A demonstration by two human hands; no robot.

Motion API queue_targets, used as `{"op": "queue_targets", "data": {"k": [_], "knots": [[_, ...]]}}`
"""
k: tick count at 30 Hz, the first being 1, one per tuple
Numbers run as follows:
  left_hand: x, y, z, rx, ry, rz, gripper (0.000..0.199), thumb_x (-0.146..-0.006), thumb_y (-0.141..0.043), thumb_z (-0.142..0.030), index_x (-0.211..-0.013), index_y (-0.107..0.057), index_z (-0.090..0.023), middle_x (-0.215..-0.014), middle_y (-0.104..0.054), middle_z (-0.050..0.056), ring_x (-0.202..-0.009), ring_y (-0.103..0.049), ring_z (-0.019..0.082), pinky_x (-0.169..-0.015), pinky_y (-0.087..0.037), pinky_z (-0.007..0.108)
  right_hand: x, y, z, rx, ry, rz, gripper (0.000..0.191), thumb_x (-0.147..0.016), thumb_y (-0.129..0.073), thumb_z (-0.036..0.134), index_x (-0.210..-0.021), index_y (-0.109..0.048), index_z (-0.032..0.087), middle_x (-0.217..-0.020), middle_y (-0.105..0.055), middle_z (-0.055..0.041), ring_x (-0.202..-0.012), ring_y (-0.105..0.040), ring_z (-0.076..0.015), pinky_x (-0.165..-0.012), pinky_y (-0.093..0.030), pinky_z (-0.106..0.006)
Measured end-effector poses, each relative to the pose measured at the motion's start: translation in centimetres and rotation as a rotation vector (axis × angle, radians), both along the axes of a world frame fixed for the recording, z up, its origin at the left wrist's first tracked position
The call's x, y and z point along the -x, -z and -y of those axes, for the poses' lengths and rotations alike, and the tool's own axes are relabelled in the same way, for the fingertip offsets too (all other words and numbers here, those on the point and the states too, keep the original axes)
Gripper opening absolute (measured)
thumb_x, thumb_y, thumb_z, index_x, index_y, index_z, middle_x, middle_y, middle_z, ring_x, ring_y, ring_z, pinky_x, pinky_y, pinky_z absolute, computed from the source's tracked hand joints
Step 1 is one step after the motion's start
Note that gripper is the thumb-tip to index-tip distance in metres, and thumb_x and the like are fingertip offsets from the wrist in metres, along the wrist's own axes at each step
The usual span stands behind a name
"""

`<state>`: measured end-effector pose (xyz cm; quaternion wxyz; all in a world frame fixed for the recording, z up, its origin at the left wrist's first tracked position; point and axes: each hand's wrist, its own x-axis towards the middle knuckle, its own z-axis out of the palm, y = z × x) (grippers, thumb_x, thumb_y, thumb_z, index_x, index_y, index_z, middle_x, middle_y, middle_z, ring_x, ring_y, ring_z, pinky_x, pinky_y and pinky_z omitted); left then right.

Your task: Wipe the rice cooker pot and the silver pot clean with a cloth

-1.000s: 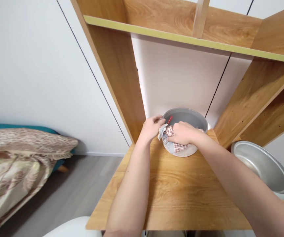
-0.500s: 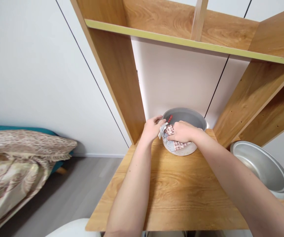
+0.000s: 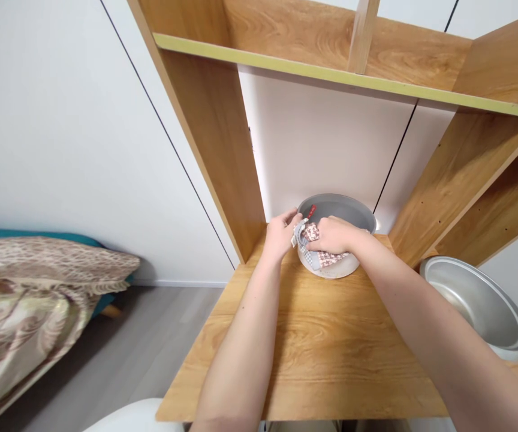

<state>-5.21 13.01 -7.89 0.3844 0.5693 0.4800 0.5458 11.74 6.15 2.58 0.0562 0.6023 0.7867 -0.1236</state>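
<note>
A round grey pot [image 3: 344,207] stands tilted at the back of the wooden desk, its opening towards the wall. My right hand [image 3: 333,234] is closed on a patterned cloth [image 3: 326,258] with pink and grey checks, pressed against the pot's near side. At the pot's left rim, my left hand [image 3: 281,231] grips the rim, fingers partly bent over it, beside the bunched cloth edge. A small red tag [image 3: 312,211] shows near the pot's inner left wall.
Wooden desk [image 3: 331,360] lies under both arms. A silver oval basin [image 3: 475,303] sits at the right. Shelf boards [image 3: 286,66] rise behind and at both sides. At far left is a sofa with a patterned blanket [image 3: 38,288]; a white seat [image 3: 133,417] is at lower left.
The pot, the cloth and both hands have shifted slightly up and away. My right hand has moved a little to the left on the cloth.
</note>
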Motion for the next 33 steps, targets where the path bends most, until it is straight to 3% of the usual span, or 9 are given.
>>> {"op": "queue_targets", "data": {"k": [7,12,15,19,22,24,26,29,33], "knots": [[-0.1,0.0,0.1,0.014,-0.002,0.016,0.065,-0.090,-0.096,-0.055,-0.143,-0.092,-0.017,-0.143,-0.091,0.019,-0.147,-0.079,0.045,-0.127,-0.061,0.057,-0.2,0.4,-0.2,-0.003,0.012,-0.050,0.042,-0.117,-0.081,0.054,-0.141,-0.080,0.019,-0.142,-0.081,-0.0138,-0.124,-0.080,-0.0318,-0.108,-0.069,-0.055],[-0.4,0.1,0.1,-0.013,-0.027,-0.003,0.054,-0.096,-0.090,-0.052,-0.137,-0.093,-0.017,-0.146,-0.090,0.018,-0.151,-0.077,0.043,-0.130,-0.060,0.054,-0.9,0.4,0.0,-0.076,0.019,-0.234,0.036,-0.114,-0.084,0.054,-0.118,-0.083,0.018,-0.124,-0.085,-0.0106,-0.116,-0.082,-0.0298,-0.109,-0.068,-0.055],[-0.6,-0.1,0.3,-0.024,-0.063,-0.042,0.043,-0.102,-0.081,-0.044,-0.135,-0.093,-0.018,-0.149,-0.089,0.016,-0.153,-0.076,0.040,-0.135,-0.056,0.052,-2.4,0.5,0.8,-0.223,0.062,-0.472,0.029,-0.108,-0.086,0.046,-0.097,-0.083,0.020,-0.104,-0.087,-0.0096,-0.111,-0.084,-0.0324,-0.111,-0.065,-0.051],[-0.9,-1.0,1.5,-0.034,-0.159,-0.160,0.044,-0.104,-0.074,-0.033,-0.145,-0.086,-0.021,-0.163,-0.082,0.015,-0.158,-0.073,0.037,-0.139,-0.052,0.049,-6.4,1.0,3.1,-0.540,0.234,-0.888,0.031,-0.107,-0.074,0.051,-0.108,-0.084,0.021,-0.117,-0.090,-0.0121,-0.120,-0.085,-0.0358,-0.112,-0.065,-0.050],[-2.0,-1.9,3.1,-0.255,-0.317,-0.263,0.047,-0.105,-0.070,-0.029,-0.152,-0.077,-0.021,-0.173,-0.074,0.017,-0.167,-0.062,0.035,-0.142,-0.047,0.050,-10.5,1.7,6.0,-0.802,0.409,-1.157,0.048,-0.099,-0.077,0.067,-0.115,-0.082,0.022,-0.127,-0.088,-0.0145,-0.126,-0.083,-0.0378,-0.113,-0.065,-0.054],[-3.5,-2.1,4.9,-0.452,-0.354,-0.279,0.039,-0.106,-0.068,-0.028,-0.143,-0.077,-0.020,-0.157,-0.080,0.019,-0.155,-0.069,0.035,-0.137,-0.050,0.050,-13.2,2.6,8.6,-0.926,0.528,-1.304,0.055,-0.090,-0.086,0.073,-0.115,-0.080,0.024,-0.126,-0.086,-0.0123,-0.122,-0.083,-0.0359,-0.112,-0.066,-0.053],[-5.7,-1.7,7.3,-0.649,-0.251,-0.280,0.022,-0.108,-0.065,-0.029,-0.124,-0.078,-0.023,-0.125,-0.088,0.014,-0.123,-0.080,0.032,-0.116,-0.062,0.047,-15.6,3.8,11.3,-1.012,0.646,-1.442,0.060,-0.082,-0.094,0.075,-0.111,-0.078,0.026,-0.118,-0.084,-0.0078,-0.114,-0.083,-0.0325,-0.110,-0.068,-0.052],[-9.9,-0.1,12.0,-0.836,0.162,-0.301,0.016,-0.110,-0.061,-0.028,-0.105,-0.076,-0.025,-0.090,-0.082,0.005,-0.085,-0.077,0.024,-0.086,-0.062,0.038,-18.7,6.0,15.2,-1.040,0.799,-1.631,0.058,-0.077,-0.103,0.069,-0.106,-0.077,0.025,-0.112,-0.083,-0.0043,-0.108,-0.082,-0.0296,-0.107,-0.070,-0.051],[-15.3,2.6,17.0,-0.367,0.661,-0.431,0.014,-0.108,-0.064,-0.027,-0.106,-0.077,-0.024,-0.091,-0.085,0.004,-0.081,-0.078,0.021,-0.080,-0.061,0.033,-22.0,8.9,19.0,-1.092,0.967,-1.846,0.041,-0.085,-0.097,0.058,-0.099,-0.076,0.026,-0.108,-0.082,-0.0015,-0.110,-0.081,-0.0287,-0.109,-0.071,-0.053]]}}
